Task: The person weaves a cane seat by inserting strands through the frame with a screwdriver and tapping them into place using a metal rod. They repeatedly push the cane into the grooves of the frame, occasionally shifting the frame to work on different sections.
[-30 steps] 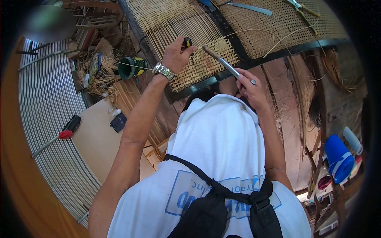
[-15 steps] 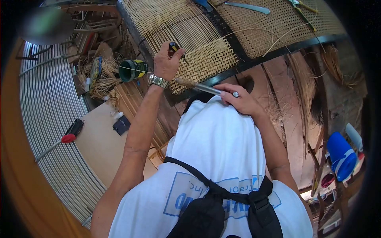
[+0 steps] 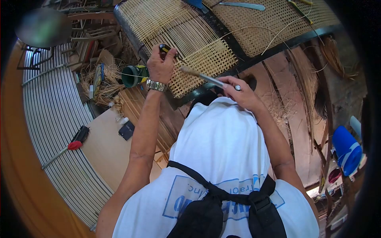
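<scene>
My left hand (image 3: 160, 70), a watch on its wrist, is closed around a yellow-and-black-handled screwdriver (image 3: 165, 49). Its thin shaft points down at the woven cane panel (image 3: 210, 59), over the near-left part of the weave. My right hand (image 3: 243, 96) grips a metal rod-like tool (image 3: 212, 81) by its near end. The tool's brown, worn tip reaches left across the panel's edge, close to the screwdriver's shaft. Beyond the dense near weave, a band of the panel shows only parallel strands. A dark frame (image 3: 232, 44) borders the cane.
A pale blade-like tool (image 3: 243, 6) and loose cane strands lie on the second cane panel (image 3: 254, 39). Left of the panel stands a dark green can (image 3: 131, 76) beside heaped fibre scraps (image 3: 109, 85). A blue container (image 3: 346, 150) is at the far right.
The right hand has risen slightly with the metal tool, its brown tip now closer to the screwdriver. The left hand still grips the screwdriver, turned slightly. The whole view has shifted a little.
</scene>
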### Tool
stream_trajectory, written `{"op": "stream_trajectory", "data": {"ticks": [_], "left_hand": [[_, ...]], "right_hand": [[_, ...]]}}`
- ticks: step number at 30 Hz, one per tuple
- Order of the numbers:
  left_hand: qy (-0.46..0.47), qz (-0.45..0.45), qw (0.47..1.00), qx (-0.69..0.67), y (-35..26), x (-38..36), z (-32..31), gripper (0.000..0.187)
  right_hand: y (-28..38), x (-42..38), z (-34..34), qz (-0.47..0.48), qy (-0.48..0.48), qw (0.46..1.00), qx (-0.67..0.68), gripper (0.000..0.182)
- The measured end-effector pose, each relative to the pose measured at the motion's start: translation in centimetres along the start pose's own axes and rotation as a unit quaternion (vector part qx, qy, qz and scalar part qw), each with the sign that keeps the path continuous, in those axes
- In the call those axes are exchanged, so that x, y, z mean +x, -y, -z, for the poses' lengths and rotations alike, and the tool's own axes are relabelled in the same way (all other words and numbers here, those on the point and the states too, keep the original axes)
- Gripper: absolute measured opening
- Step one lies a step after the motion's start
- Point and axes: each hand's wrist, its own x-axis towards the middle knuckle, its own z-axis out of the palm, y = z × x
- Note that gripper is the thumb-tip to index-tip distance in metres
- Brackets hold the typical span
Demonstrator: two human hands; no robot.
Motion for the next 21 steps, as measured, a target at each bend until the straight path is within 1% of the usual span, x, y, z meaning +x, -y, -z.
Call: {"op": "stream_trajectory", "data": {"ticks": [2, 4, 6, 7, 8, 9, 11, 12, 13, 14, 15, 17, 18, 19, 21], "left_hand": [[-0.005, -0.013, 1.0, 0.024, 0.3, 0.3, -0.2, 0.036], [-0.01, -0.028, 0.999, 0.046, 0.7, 0.5, -0.7, 0.036], [-0.012, -0.067, 0.997, 0.044, 0.6, 0.4, -1.3, 0.036], [-0.01, -0.068, 0.997, 0.044, 0.3, 0.4, -1.1, 0.036], [-0.011, -0.039, 0.998, 0.037, -0.1, 0.2, -0.7, 0.037], [-0.013, -0.01, 0.999, 0.03, -0.4, 0.3, -0.2, 0.038], [-0.027, -0.005, 0.999, 0.021, 0.2, 0.8, 0.1, 0.039], [-0.039, -0.016, 0.999, 0.021, 0.3, 1.3, 0.1, 0.039], [-0.053, -0.029, 0.998, 0.021, 0.3, 1.8, 0.0, 0.038], [-0.04, -0.019, 0.999, 0.01, 0.1, 2.1, -0.2, 0.04], [-0.04, -0.019, 0.999, 0.009, 0.1, 2.5, -0.6, 0.04], [-0.024, -0.038, 0.998, 0.037, 0.2, 3.4, -1.3, 0.042], [0.0, -0.038, 0.998, 0.057, 0.2, 3.6, -1.5, 0.042], [-0.001, -0.04, 0.998, 0.057, 0.1, 3.9, -1.7, 0.042], [0.032, -0.068, 0.996, 0.04, -0.3, 4.1, -2.0, 0.042]], "right_hand": [[0.7, -0.5, -0.1, 0.001, 0.061, 0.998, -0.02, 0.034], [0.7, 0.2, -0.5, 0.014, 0.066, 0.998, -0.016, 0.034], [0.4, 0.8, -0.8, 0.028, 0.07, 0.997, -0.011, 0.035], [0.2, 0.9, -0.8, 0.023, 0.023, 0.999, -0.002, 0.034], [0.0, 1.0, -0.8, 0.018, -0.024, 1.0, 0.007, 0.034], [0.1, 0.7, -0.4, 0.018, -0.024, 1.0, 0.008, 0.034], [0.3, -0.7, 0.8, 0.015, 0.0, 1.0, 0.009, 0.034], [0.3, -1.0, 1.2, 0.014, 0.001, 1.0, 0.007, 0.034], [0.4, -1.2, 1.5, -0.001, -0.036, 0.998, 0.044, 0.034], [0.4, -1.3, 1.8, -0.015, -0.073, 0.994, 0.081, 0.035], [0.2, -1.2, 2.4, -0.015, -0.074, 0.994, 0.081, 0.035], [-0.2, -0.1, 3.6, 0.005, -0.128, 0.989, 0.072, 0.036], [0.4, 0.0, 3.9, 0.001, -0.125, 0.989, 0.073, 0.036], [0.7, 0.2, 4.2, 0.002, -0.126, 0.989, 0.073, 0.036], [1.2, 0.5, 4.7, 0.003, -0.116, 0.991, 0.062, 0.035]]}}
